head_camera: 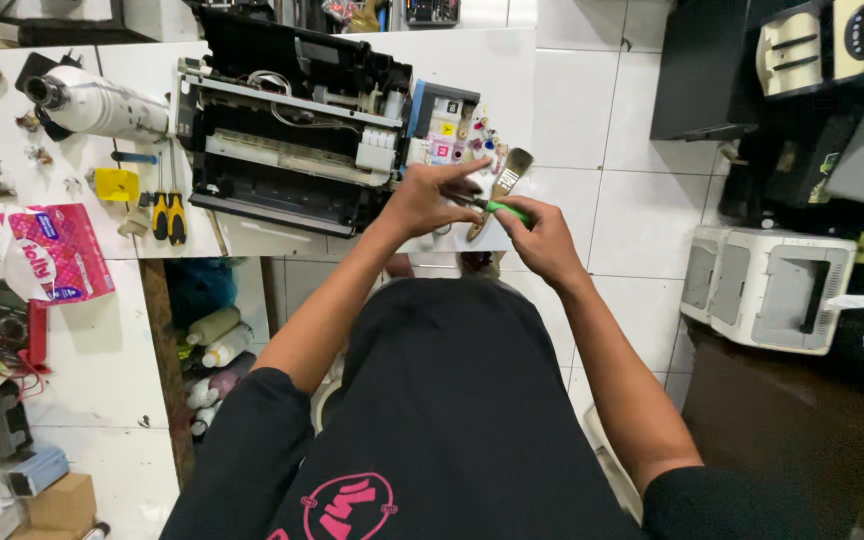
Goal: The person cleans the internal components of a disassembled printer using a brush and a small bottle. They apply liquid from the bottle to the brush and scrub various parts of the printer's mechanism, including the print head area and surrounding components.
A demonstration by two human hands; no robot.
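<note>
Item: opened inkjet printer (292,140), black body, cover removed, rails, white tubing and cartridge carriage exposed. It sits at the far right part of the white desk (492,70), its open side turned toward the seated person, which puts the inner parts within arm's reach.

Item: green-handled tool (504,209), slim, likely a small screwdriver. It is held in the air just in front of the printer's right end, over the desk edge. The right hand (544,238) has its fingers closed around the green handle; the left hand (430,198) pinches the dark tip end between thumb and fingers, forefinger stretched out. Both hands share the one tool, apparently so that the tip can be steadied or adjusted.

Item: paintbrush (507,178), flat, wooden handle, lying on the desk just beyond the hands, bristles pointing away, close beside the printer.

Item: yellow-and-black handled pliers (168,214) with a small yellow box (116,184), on the desk left of the printer.

Item: white cylinder (97,102) lying on its side, far left of the desk.

Item: pink tissue packet (52,252), left desk edge.

Item: bottles (214,345) stored on the shelf under the desk.

Item: second printer (767,285), light grey, on the floor to the right, well apart from the hands.
</note>
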